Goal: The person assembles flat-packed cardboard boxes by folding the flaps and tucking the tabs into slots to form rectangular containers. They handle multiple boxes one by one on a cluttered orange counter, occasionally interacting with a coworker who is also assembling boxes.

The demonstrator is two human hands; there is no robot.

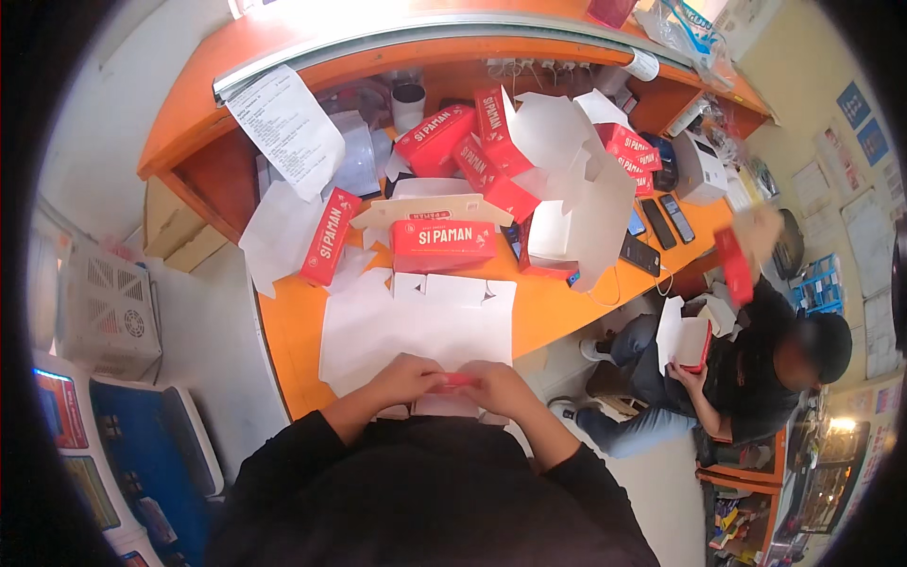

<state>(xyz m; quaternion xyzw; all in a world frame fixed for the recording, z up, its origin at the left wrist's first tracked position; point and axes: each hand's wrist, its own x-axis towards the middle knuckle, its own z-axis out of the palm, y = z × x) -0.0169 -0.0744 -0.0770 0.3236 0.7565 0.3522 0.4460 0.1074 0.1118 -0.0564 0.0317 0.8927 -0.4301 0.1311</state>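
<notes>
Left hand (pixel 408 375): it is closed on the left end of a small red flap (pixel 457 380), at the near edge of the desk (pixel 557 307).
Right hand (pixel 498 385): it pinches the right end of the same flap; both hands come together there, thumbs nearly touching.
Flat carton (pixel 416 321): a white unfolded sheet that lies on the desk just beyond the hands; the flap seems to be its near edge, but the joint is hidden by the fingers.
Folded boxes (pixel 442 244): red ones stand and lie further back, well apart from the hands.
Step in hand: I judge it is the folding of the near edge of the carton.
How to do it well: keep both ends level, press along the crease line and not across it, and let the sheet stay flat on the desk so the fold does not go crooked.
Person at right (pixel 756 369): sits low beside the desk with another carton in the hands.
</notes>
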